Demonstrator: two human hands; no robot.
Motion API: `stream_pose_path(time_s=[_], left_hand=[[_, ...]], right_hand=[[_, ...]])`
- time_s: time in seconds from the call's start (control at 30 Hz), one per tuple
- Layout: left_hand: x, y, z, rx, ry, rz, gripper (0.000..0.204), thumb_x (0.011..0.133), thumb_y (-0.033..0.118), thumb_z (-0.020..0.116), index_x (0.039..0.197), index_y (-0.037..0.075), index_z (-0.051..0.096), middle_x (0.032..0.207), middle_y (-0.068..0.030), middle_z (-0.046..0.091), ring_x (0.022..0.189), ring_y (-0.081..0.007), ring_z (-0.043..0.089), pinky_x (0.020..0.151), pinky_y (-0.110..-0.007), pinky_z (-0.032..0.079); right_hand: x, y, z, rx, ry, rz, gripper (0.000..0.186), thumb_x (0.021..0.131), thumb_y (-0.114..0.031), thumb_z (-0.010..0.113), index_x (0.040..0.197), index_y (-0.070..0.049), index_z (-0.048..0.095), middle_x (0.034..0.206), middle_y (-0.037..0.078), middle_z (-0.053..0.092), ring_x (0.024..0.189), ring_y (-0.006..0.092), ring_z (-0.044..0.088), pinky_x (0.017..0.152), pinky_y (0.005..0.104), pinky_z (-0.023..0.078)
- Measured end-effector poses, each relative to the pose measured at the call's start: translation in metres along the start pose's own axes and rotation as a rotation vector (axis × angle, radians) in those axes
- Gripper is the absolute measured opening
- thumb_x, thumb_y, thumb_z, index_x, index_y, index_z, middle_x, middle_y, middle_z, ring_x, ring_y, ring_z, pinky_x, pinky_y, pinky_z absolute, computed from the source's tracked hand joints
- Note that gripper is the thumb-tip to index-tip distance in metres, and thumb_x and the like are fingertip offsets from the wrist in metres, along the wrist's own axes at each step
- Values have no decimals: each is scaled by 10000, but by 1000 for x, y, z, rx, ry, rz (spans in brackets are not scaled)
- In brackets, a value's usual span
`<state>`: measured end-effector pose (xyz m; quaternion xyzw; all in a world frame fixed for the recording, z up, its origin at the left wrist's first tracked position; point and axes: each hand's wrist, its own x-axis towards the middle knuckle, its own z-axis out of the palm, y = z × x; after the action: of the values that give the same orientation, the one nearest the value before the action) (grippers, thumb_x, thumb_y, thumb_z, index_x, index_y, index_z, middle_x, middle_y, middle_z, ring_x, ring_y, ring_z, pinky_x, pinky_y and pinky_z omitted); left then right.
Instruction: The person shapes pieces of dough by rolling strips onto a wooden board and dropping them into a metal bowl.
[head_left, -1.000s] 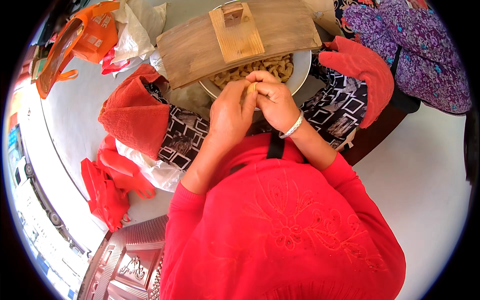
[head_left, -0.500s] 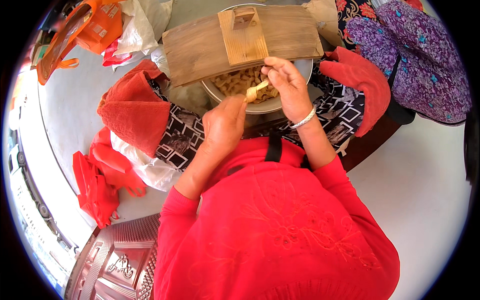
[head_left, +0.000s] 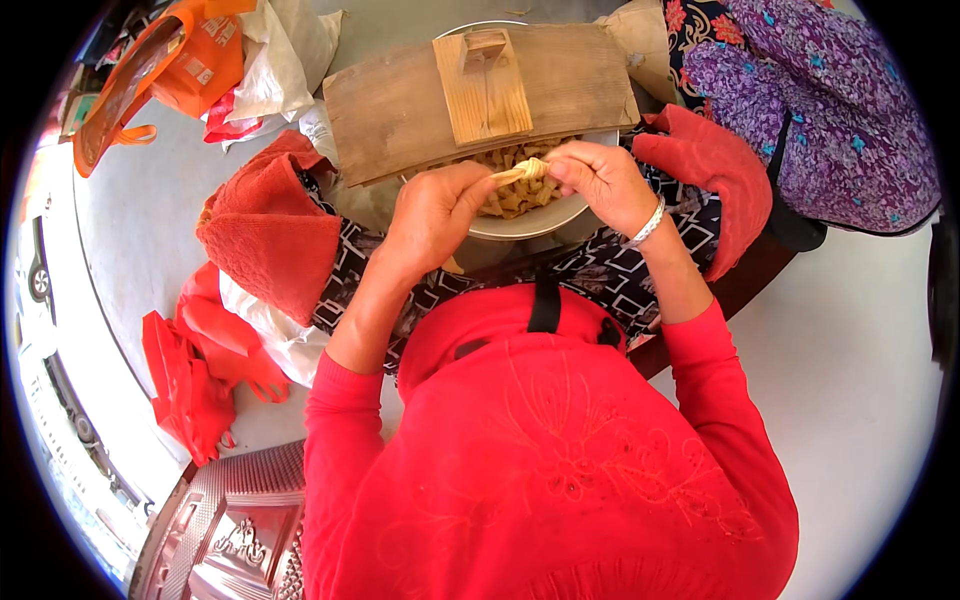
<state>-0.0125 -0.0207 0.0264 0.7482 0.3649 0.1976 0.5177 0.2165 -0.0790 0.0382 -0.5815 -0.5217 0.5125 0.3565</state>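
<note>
My left hand point(head_left: 432, 213) pinches one end of a pale yellow knotted strip point(head_left: 532, 170). My right hand point(head_left: 608, 188), with a bracelet at the wrist, grips the other end beside the knot, so the strip stretches level between my fingers. Below it sits a metal basin point(head_left: 535, 229) holding several light brown, irregular pieces point(head_left: 510, 203). Across the back of the basin lies a wooden board point(head_left: 378, 115) with a lighter wooden block point(head_left: 470, 100) on it, just beyond my fingertips.
Red towels point(head_left: 268, 245) drape both knees over patterned trousers. Orange point(head_left: 195, 70), white and red bags point(head_left: 190, 390) sit at left. A purple floral cloth bundle point(head_left: 850, 150) is at upper right, a carved reddish-brown panel point(head_left: 230, 520) at lower left, and a vehicle beyond the bright left edge.
My hands, together a second ago, have drawn apart along the knotted strip. In the last half second my right hand moved down and right, the left slightly up, bringing the strip nearly level.
</note>
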Motion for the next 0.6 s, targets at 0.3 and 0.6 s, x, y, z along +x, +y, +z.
stream_pose_path(time_s=[0.3,0.6], left_hand=[[22,3,-7,-125,-102,-157,212,949,169,559,916,-26,634,684,14,534,671,-64,430,584,-244,388],[52,-18,-25,-278,112,-222,157,928,120,547,878,-6,624,707,28,557,671,-54,472,607,-207,382]], right_hand=[[24,3,-4,467,-90,186,142,890,-128,634,923,6,667,742,47,647,628,96,626,594,233,547],[57,9,15,272,187,-14,93,880,-99,623,897,-12,654,697,29,626,617,92,561,586,243,473]])
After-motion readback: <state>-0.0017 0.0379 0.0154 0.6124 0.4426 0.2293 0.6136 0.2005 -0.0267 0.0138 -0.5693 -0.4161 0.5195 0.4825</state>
